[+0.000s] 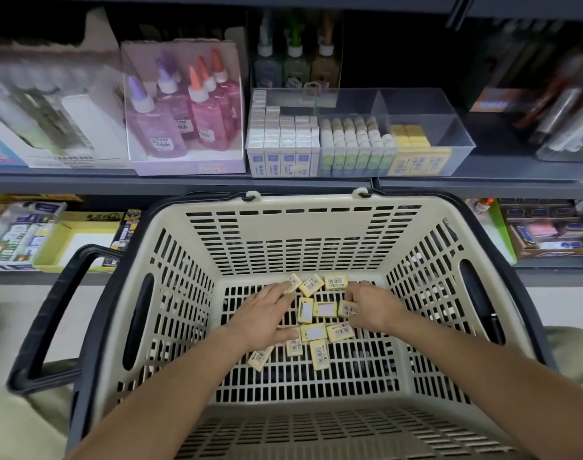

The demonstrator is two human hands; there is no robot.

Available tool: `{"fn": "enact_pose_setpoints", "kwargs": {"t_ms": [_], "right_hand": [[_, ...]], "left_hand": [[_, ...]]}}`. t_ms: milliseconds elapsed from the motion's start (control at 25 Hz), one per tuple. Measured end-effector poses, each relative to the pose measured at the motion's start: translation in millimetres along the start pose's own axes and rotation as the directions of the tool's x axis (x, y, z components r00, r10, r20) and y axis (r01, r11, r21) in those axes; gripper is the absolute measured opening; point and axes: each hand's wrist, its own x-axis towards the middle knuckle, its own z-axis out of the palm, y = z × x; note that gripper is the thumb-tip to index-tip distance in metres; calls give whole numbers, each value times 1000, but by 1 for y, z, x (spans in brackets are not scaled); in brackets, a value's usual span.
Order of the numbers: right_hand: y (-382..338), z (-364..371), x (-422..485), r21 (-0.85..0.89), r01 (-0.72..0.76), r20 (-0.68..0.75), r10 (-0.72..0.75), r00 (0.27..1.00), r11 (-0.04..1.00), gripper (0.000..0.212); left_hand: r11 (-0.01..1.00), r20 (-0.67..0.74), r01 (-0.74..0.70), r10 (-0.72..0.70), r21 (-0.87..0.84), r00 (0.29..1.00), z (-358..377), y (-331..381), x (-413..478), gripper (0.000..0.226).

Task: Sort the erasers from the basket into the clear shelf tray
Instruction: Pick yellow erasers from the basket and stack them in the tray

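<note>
Erasers (325,309) lie on the basket (303,227) floor between both hands; left hand (267,315) rests flat on them; right hand (371,305) curls over one, grip unclear; clear tray (426,104) sits beyond the far rim.

Your basket (303,227) at lower centre, erasers (325,309) on its floor, clear tray (449,161) on the shelf (184,184) at upper centre, glue bottles (184,127) left of it.

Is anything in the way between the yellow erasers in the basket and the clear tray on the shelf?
Only the far wall of the basket. It rises between the erasers and the clear tray, so they must be lifted over it. The tray is open on top, and nothing visible covers it.
</note>
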Motion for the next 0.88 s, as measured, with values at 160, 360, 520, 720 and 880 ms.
{"fn": "enact_pose_setpoints", "kwargs": {"t_ms": [160, 360, 520, 720, 880], "right_hand": [[-6, 4, -7, -129, 125, 67, -117, 991, 984, 32], [-11, 19, -10, -320, 212, 140, -175, 974, 923, 36], [-13, 1, -5, -259, 78, 140, -42, 989, 963, 21], [-13, -9, -7, -144, 21, 137, -1, 991, 989, 24], [-27, -6, -9, -89, 31, 139, -19, 990, 996, 24]], "left_hand": [[974, -17, 139, -144, -178, 989, -13, 1, 0, 82], [866, 78, 445, -439, -228, 895, -35, -7, -4, 26], [873, 312, 487, -458, -19, 832, -8, 15, -22, 33], [825, 355, 561, -506, -65, 786, -6, 20, -22, 31], [695, 482, 619, -427, -366, 765, -20, 16, -11, 51]]}}
